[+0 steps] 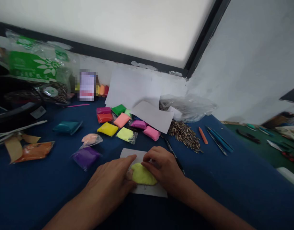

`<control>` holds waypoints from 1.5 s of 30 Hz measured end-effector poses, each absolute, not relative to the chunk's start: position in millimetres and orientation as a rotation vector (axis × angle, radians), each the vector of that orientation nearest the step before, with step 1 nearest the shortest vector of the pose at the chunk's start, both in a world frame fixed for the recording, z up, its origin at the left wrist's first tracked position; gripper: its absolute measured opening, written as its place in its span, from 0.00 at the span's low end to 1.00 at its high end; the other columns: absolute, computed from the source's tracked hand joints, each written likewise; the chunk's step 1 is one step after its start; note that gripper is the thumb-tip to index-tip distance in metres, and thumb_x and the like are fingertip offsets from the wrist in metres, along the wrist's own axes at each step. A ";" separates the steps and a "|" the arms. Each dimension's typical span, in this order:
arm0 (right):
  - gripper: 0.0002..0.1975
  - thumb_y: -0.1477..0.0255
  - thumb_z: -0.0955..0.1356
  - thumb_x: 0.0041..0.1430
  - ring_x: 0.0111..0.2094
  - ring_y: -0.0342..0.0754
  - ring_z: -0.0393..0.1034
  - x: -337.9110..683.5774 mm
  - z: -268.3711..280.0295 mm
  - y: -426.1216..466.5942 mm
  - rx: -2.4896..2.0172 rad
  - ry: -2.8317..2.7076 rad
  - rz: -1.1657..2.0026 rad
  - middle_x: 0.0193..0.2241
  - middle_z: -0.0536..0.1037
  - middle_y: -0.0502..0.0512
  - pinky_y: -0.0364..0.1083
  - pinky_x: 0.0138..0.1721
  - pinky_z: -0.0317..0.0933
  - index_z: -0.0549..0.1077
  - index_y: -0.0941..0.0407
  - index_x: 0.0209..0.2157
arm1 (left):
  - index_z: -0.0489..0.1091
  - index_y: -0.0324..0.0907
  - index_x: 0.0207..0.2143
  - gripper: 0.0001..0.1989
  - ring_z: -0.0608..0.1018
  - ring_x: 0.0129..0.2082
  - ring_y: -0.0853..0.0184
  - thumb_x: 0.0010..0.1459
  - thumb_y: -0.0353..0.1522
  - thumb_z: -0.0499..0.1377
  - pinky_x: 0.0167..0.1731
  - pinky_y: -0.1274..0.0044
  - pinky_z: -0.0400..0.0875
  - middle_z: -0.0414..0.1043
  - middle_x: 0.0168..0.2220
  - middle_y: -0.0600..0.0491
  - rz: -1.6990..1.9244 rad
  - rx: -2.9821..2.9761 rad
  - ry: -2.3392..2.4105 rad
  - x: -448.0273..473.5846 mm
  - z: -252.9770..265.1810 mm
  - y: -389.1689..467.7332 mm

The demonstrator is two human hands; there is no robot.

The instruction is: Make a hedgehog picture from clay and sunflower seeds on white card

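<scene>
Lying on a small white sheet (158, 192) nearest the person, the yellow clay (144, 175) sits between both hands. The left hand (110, 177) has its thumb and forefinger apart, bracketing the clay's left end. The right hand (164, 164) has its fingertips close together at the clay's upper right edge; whether they pinch any of it I cannot tell. Uneven pressure there could thin or tear that edge, and a sideways push could skid or crease the sheet. Drawn lines (145, 187) show just below the clay, so flattening it too far that way would cover them. Just beyond the right hand, a dark pen (171, 148) lies slantwise, where a careless wrist could roll it. Farther off, the loose heap of striped seeds (185, 135) could scatter if the right arm reached across it, and soft clay would probably pick up stray ones. Behind the pink packet (151, 133), a bent greyish sheet (153, 115) rests unevenly, and a tug on the packets nearby could make it slide
</scene>
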State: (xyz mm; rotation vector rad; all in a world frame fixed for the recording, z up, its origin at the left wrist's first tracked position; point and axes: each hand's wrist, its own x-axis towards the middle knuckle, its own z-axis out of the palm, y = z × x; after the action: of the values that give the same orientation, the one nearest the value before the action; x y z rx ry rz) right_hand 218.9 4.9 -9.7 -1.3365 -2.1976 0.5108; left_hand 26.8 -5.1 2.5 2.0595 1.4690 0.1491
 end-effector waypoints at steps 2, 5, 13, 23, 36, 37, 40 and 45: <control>0.04 0.78 0.71 0.55 0.36 0.47 0.67 218.4 -10.3 5.1 -1.325 -2.235 0.445 0.33 0.73 0.52 0.46 0.37 0.63 0.74 0.56 0.30 | 0.63 0.46 0.60 0.30 0.77 0.45 0.54 0.53 0.34 0.56 0.43 0.68 0.69 0.77 0.44 0.46 0.153 2.069 1.459 26.3 1.9 -5.0; 0.04 0.78 0.71 0.55 0.38 0.47 0.67 217.7 -11.4 5.5 -1.329 -2.245 0.435 0.35 0.72 0.53 0.47 0.39 0.63 0.75 0.56 0.30 | 0.64 0.45 0.60 0.29 0.77 0.46 0.54 0.53 0.34 0.56 0.43 0.67 0.69 0.77 0.45 0.45 0.161 2.083 1.470 26.0 1.6 -5.2; 0.08 0.76 0.66 0.62 0.38 0.49 0.66 219.7 -4.7 4.4 -1.262 -2.367 0.423 0.37 0.72 0.58 0.51 0.42 0.64 0.76 0.58 0.30 | 0.64 0.45 0.60 0.29 0.76 0.48 0.51 0.53 0.33 0.56 0.45 0.63 0.69 0.76 0.48 0.44 0.105 2.063 1.475 27.4 4.3 -5.7; 0.18 0.84 0.63 0.53 0.45 0.53 0.65 229.2 6.5 -5.3 -1.269 -2.506 0.431 0.46 0.71 0.62 0.55 0.47 0.62 0.78 0.58 0.42 | 0.65 0.47 0.59 0.29 0.77 0.48 0.49 0.53 0.33 0.57 0.43 0.63 0.71 0.75 0.50 0.45 -0.010 2.117 1.541 29.9 13.2 -5.8; 0.24 0.85 0.62 0.52 0.63 0.59 0.49 226.8 -0.4 -7.1 -1.239 -2.513 0.428 0.60 0.62 0.65 0.60 0.60 0.51 0.76 0.57 0.49 | 0.69 0.47 0.55 0.24 0.78 0.46 0.50 0.53 0.32 0.58 0.41 0.64 0.73 0.76 0.49 0.45 -0.090 2.121 1.564 31.8 19.9 -4.7; 0.23 0.85 0.62 0.53 0.64 0.59 0.48 226.6 -1.3 -7.0 -1.235 -2.526 0.436 0.61 0.62 0.65 0.61 0.60 0.50 0.76 0.57 0.48 | 0.69 0.47 0.55 0.24 0.79 0.46 0.50 0.53 0.32 0.59 0.41 0.64 0.73 0.76 0.49 0.45 -0.093 2.121 1.566 31.6 19.7 -4.7; 0.24 0.85 0.62 0.53 0.65 0.59 0.47 226.1 -4.2 -6.5 -1.247 -2.530 0.438 0.62 0.60 0.66 0.61 0.61 0.50 0.75 0.57 0.49 | 0.69 0.47 0.54 0.24 0.79 0.46 0.50 0.53 0.33 0.58 0.41 0.64 0.72 0.76 0.48 0.46 -0.093 2.123 1.565 31.4 19.7 -4.5; 0.27 0.83 0.62 0.55 0.66 0.60 0.45 222.9 -5.1 -7.2 -1.260 -2.584 0.449 0.65 0.55 0.67 0.63 0.61 0.48 0.69 0.55 0.57 | 0.71 0.45 0.51 0.20 0.79 0.44 0.52 0.54 0.31 0.56 0.40 0.66 0.72 0.77 0.46 0.46 -0.066 2.135 1.536 31.1 20.5 -5.2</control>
State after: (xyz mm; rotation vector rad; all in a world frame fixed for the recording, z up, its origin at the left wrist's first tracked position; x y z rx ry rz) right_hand 222.9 -7.2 -5.1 -1.2600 -2.5842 0.4492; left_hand 31.1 -5.2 20.5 2.1352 1.5361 -0.0655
